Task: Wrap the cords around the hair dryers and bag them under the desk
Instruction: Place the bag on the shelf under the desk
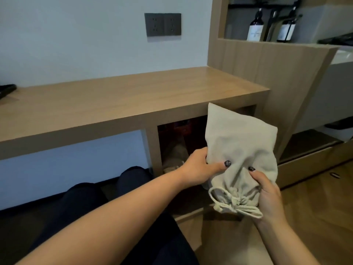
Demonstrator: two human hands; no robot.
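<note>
A beige cloth drawstring bag is held in the air in front of the open cubby under the wooden desk. Its drawstring mouth is pulled closed and points toward me. My left hand grips the bag's left side, thumb on the front. My right hand grips its lower right near the cinched mouth. The bag bulges; whatever is inside is hidden. A second pale cloth bundle lies in the dark cubby behind my left hand.
A dark double wall socket sits above the desk. A black object lies at the desk's far left. Dark bottles stand on a shelf at the upper right. My dark-trousered legs are below, on a wood floor.
</note>
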